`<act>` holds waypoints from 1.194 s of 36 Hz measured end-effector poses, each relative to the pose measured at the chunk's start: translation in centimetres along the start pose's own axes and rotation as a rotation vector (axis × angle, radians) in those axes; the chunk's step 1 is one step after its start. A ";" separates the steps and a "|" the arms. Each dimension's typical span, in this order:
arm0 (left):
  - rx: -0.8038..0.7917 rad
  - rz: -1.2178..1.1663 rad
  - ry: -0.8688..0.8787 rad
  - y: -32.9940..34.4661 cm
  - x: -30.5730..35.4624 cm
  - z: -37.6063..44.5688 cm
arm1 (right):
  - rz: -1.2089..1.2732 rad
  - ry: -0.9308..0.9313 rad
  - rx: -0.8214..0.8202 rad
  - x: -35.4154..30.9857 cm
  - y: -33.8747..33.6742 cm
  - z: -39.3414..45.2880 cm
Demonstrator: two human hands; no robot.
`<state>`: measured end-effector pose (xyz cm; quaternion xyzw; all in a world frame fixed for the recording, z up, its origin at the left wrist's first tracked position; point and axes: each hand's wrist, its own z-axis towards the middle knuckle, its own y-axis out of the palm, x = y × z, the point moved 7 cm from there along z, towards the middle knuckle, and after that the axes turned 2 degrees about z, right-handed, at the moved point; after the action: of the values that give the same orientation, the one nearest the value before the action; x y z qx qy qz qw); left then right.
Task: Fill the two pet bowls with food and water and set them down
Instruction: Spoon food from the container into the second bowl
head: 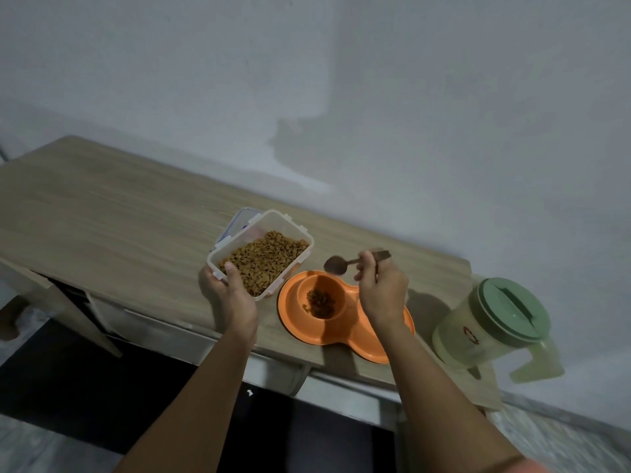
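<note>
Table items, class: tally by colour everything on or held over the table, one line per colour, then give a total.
Clear: 2, tub of kibble and its lid
Orange: 1, double bowl
Green: 1, jug
Brown: 1, spoon
Total: 5

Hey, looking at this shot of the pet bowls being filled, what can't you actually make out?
Head view:
- Second bowl of the orange double dish: covered by the right hand and wrist, so its contents are unknown.
- Spoon: blurred, load unclear.
- Pitcher: lid on, cloudy wall, water level unreadable.
- Container lid: mostly behind the kibble container.
</note>
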<state>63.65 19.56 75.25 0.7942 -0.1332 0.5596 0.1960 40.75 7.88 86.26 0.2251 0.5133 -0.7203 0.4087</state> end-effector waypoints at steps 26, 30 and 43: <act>-0.175 0.170 0.087 0.7 6.7 -7.8 | 0.620 0.576 -0.288 -3.1 5.6 -1.8; -0.166 0.185 0.088 0.5 6.9 -7.9 | 0.646 0.678 -0.263 -2.3 5.7 -2.2; -0.112 0.096 0.051 0.1 5.3 -7.6 | 0.818 0.874 -0.133 -1.1 4.3 -3.0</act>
<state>59.01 22.99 82.53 0.7601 -0.1973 0.5801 0.2162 44.59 10.43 83.56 0.6536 0.5493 -0.3116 0.4172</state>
